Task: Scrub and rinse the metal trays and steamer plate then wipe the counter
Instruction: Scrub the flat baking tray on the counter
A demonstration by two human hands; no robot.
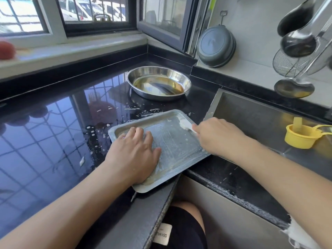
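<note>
My left hand (pixel 135 155) lies flat inside the tray (pixel 172 139). My fingers are straight and spread a little, and they press down on the tray floor. They do not grab anything.

My right hand (pixel 218 136) is at the other side of the tray, over its right edge. My fingers are curled round something white and soapy (pixel 186 125). It sticks out past my fingertips and touches the far right corner of the tray. It is too blurry for me to tell what it is.

The tray is gray and flat with a low rim. It sits on the black counter (pixel 45 141), and its near corner hangs a bit over the counter edge. It is wet and has soap streaks on it.

Past my hands, farther back on the counter, sits a round shiny pan (pixel 159 85). White soap drops (pixel 93 131) lie on the counter beside my left hand. To the right of my right hand is the sink (pixel 255 119), and a yellow cup (pixel 301 136) sits in it.
</note>
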